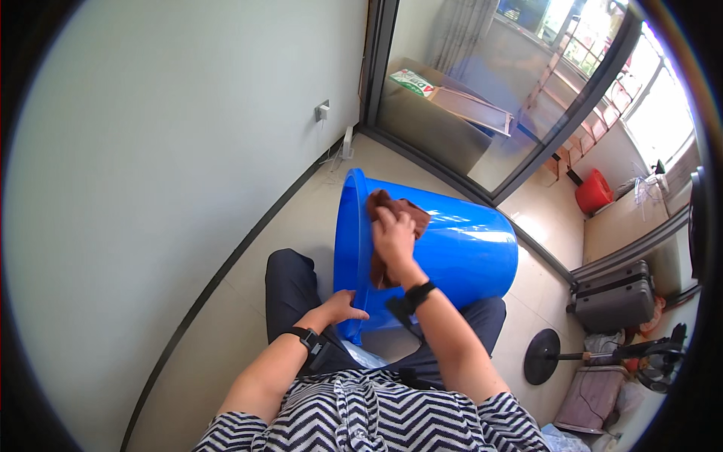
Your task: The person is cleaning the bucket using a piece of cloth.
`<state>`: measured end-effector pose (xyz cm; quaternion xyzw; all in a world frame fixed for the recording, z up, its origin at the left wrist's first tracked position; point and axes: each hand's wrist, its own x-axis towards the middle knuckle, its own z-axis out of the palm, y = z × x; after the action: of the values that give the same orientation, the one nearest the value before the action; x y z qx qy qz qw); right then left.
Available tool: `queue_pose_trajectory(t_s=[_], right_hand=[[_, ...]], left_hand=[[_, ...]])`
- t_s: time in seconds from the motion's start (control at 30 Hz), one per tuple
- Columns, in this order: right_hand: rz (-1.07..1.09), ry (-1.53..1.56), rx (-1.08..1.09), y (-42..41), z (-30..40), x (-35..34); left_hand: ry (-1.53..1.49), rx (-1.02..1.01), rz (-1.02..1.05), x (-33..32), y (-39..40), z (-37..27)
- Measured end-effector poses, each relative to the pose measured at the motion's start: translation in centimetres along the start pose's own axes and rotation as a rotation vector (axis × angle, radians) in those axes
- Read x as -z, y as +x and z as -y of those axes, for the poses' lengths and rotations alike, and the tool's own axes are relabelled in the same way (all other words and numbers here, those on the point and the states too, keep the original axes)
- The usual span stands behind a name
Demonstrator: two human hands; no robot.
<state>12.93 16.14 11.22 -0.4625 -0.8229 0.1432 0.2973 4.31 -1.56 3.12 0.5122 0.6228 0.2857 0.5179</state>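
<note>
A large blue plastic bucket (463,248) lies on its side between my knees, its open mouth facing left. My left hand (342,308) grips the rim at the near side, thumb on the outside and fingers hidden inside the mouth. With my right hand (394,237) I press a brown cloth (415,214) against the outer wall, just behind the rim. Part of the cloth hangs down below the palm along the wall. The bucket's far underside is hidden from me.
On the left is a wall with a plugged socket (322,111) and a white device (347,142) by the skirting. A glass sliding door (452,101) stands ahead. To the right are a grey suitcase (613,296), a round black stand base (542,357) and a red bucket (594,191).
</note>
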Motion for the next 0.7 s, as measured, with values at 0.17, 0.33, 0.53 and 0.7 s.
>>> queue_pose_trajectory(t_s=[0.17, 0.33, 0.53, 0.7], right_hand=[[-0.148, 0.340, -0.081, 2.7, -6.7, -0.8], [0.088, 0.151, 0.186, -6.7, 3.8, 1.2], [0.072, -0.031, 0.122, -2.2, 3.2, 0.0], [0.167, 0.011, 0.043, 2.9, 3.1, -1.9]], left_hand=[[0.013, 0.021, 0.038, -0.1, 0.5, -1.2], [-0.092, -0.055, 0.071, -0.7, 1.5, 4.8], [0.022, -0.070, 0.072, -0.4, 1.2, 1.4], [-0.024, 0.029, 0.045, 0.4, 0.3, 0.2]])
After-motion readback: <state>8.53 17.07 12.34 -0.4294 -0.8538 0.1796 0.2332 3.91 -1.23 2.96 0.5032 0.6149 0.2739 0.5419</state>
